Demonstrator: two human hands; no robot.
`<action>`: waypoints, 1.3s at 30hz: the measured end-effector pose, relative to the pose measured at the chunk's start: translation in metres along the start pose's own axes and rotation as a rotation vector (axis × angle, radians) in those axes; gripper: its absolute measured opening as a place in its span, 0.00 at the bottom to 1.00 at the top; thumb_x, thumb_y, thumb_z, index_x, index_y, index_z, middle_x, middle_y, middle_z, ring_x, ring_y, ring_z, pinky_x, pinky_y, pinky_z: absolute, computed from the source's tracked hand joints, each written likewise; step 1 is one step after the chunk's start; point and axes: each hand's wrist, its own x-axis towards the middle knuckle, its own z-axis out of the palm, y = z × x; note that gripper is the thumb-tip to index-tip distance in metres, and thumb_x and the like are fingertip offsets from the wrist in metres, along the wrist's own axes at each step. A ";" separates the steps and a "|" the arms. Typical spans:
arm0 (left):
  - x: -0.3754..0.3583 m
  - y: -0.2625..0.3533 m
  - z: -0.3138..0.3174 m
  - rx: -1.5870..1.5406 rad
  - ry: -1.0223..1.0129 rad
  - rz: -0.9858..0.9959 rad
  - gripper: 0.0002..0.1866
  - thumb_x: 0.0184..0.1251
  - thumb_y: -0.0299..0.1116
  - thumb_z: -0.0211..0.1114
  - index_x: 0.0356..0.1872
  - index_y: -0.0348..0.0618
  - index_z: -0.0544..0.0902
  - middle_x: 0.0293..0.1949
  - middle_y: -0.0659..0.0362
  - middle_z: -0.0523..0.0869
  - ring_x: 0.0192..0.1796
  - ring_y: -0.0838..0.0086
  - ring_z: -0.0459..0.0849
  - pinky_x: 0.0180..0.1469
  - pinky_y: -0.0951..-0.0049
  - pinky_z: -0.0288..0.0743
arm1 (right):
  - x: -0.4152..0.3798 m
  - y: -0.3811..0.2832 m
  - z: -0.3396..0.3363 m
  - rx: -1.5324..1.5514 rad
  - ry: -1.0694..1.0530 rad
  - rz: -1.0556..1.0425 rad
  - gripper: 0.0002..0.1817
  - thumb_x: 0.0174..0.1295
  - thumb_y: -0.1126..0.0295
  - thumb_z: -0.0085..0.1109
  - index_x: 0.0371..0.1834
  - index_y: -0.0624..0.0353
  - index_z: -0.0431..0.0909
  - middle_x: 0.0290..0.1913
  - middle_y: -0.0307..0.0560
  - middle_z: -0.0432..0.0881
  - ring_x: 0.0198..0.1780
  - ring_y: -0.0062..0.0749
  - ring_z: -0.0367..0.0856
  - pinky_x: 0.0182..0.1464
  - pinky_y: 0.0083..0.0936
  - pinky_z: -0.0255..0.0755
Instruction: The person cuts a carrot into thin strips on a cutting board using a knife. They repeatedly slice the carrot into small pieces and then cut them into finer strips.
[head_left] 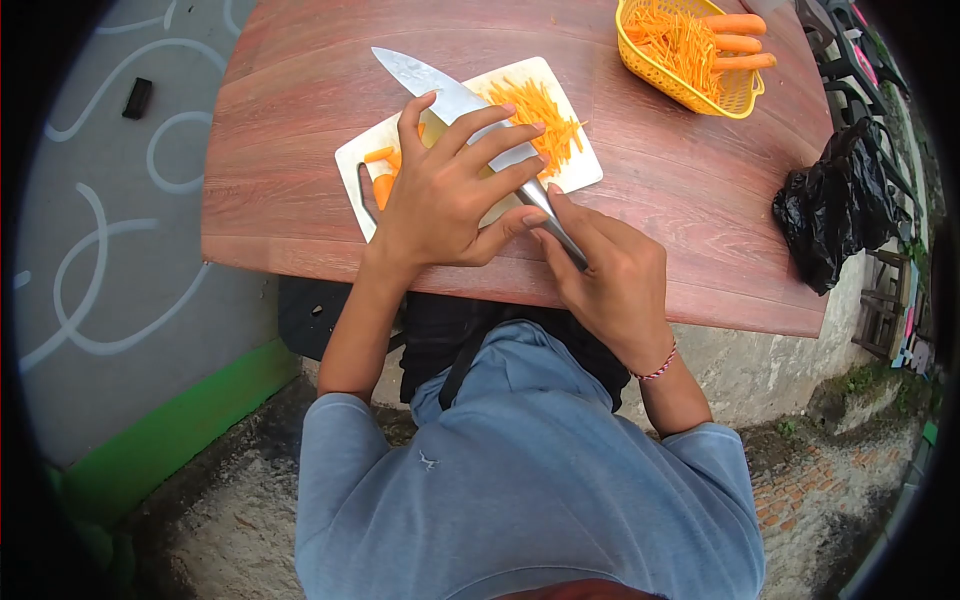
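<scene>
A white cutting board (570, 172) lies on the reddish wooden table (300, 190). A pile of thin carrot strips (540, 110) sits on its far right part, and carrot chunks (382, 180) lie at its left. My right hand (610, 275) grips the handle of a large steel knife (430, 78), whose blade runs up-left over the board. My left hand (450, 190) lies flat across the blade, fingers spread, covering the middle of the board. What is under the palm is hidden.
A yellow plastic basket (730, 95) at the table's far right holds carrot shreds and whole carrots (738, 42). A black plastic bag (835, 205) hangs off the table's right edge. A small dark object (137, 98) lies on the grey patterned floor to the left.
</scene>
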 end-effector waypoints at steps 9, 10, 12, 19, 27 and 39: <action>0.009 0.001 0.006 0.052 0.130 -0.114 0.23 0.75 0.58 0.67 0.58 0.54 0.92 0.66 0.61 0.88 0.76 0.60 0.76 0.77 0.30 0.44 | -0.001 -0.003 -0.002 0.012 -0.005 0.016 0.24 0.64 0.69 0.76 0.65 0.56 0.87 0.44 0.48 0.93 0.37 0.41 0.91 0.37 0.37 0.83; 0.007 0.001 0.003 0.050 0.132 -0.112 0.23 0.75 0.58 0.67 0.58 0.54 0.92 0.66 0.61 0.88 0.76 0.60 0.76 0.77 0.30 0.44 | -0.002 -0.003 -0.003 0.010 -0.004 0.017 0.24 0.64 0.69 0.76 0.65 0.56 0.87 0.44 0.48 0.93 0.37 0.41 0.91 0.37 0.37 0.83; 0.000 -0.002 -0.005 0.063 0.219 -0.161 0.16 0.73 0.45 0.73 0.54 0.51 0.92 0.60 0.62 0.90 0.72 0.62 0.79 0.78 0.41 0.52 | -0.003 0.000 -0.003 0.017 0.019 0.042 0.23 0.64 0.70 0.76 0.64 0.57 0.88 0.42 0.49 0.93 0.36 0.42 0.91 0.37 0.36 0.83; -0.055 -0.010 -0.028 -0.043 0.325 -0.462 0.10 0.68 0.34 0.76 0.48 0.47 0.91 0.52 0.62 0.91 0.59 0.64 0.83 0.67 0.54 0.64 | -0.004 0.004 -0.005 0.300 -0.006 0.176 0.24 0.68 0.71 0.75 0.67 0.62 0.86 0.40 0.56 0.93 0.35 0.45 0.92 0.39 0.32 0.82; -0.070 0.005 -0.024 0.089 0.033 -0.493 0.12 0.64 0.35 0.79 0.48 0.52 0.93 0.59 0.62 0.89 0.62 0.62 0.79 0.70 0.52 0.59 | -0.009 -0.005 0.008 0.567 -0.160 0.390 0.25 0.70 0.71 0.74 0.69 0.66 0.84 0.45 0.63 0.93 0.42 0.35 0.94 0.47 0.28 0.82; -0.054 -0.015 -0.020 -0.015 -0.161 -0.336 0.08 0.72 0.35 0.71 0.46 0.46 0.86 0.61 0.56 0.82 0.69 0.58 0.75 0.72 0.46 0.58 | -0.018 -0.002 0.023 0.657 -0.244 0.528 0.25 0.71 0.70 0.73 0.70 0.66 0.84 0.46 0.61 0.94 0.41 0.24 0.90 0.47 0.25 0.81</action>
